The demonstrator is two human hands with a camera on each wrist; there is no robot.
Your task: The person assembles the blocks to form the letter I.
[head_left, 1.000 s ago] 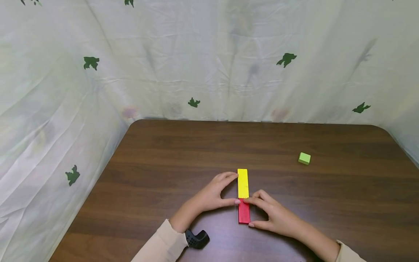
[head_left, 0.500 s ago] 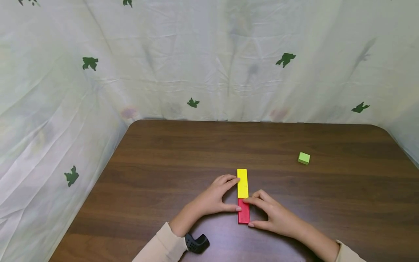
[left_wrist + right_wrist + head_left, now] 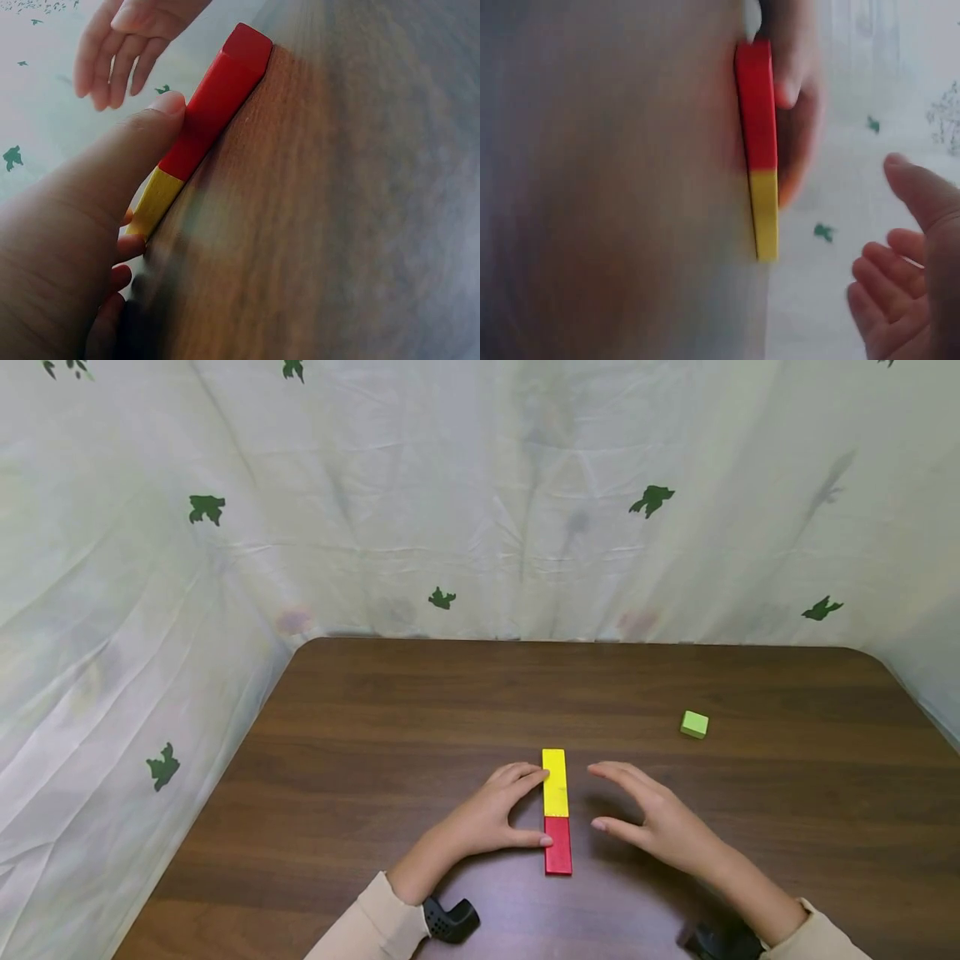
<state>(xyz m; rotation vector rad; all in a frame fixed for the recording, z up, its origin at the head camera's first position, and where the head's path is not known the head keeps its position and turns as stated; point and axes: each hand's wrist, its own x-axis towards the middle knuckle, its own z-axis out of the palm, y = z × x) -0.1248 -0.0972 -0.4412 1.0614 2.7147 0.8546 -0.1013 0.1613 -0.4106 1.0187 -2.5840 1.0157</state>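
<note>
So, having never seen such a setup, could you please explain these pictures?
There is no robot here: a person works with two bare hands. The wide picture comes from a camera worn on the head, looking forward and down; the other two come from cameras on the left and right wrists. On the brown wood-grained table, a yellow rectangular block and a red rectangular block lie end to end, with a small light green block farther back to the right. The left hand touches the yellow block with a fingertip and the red one with its thumb; the right hand is open, apart from the blocks, holding nothing.
</note>
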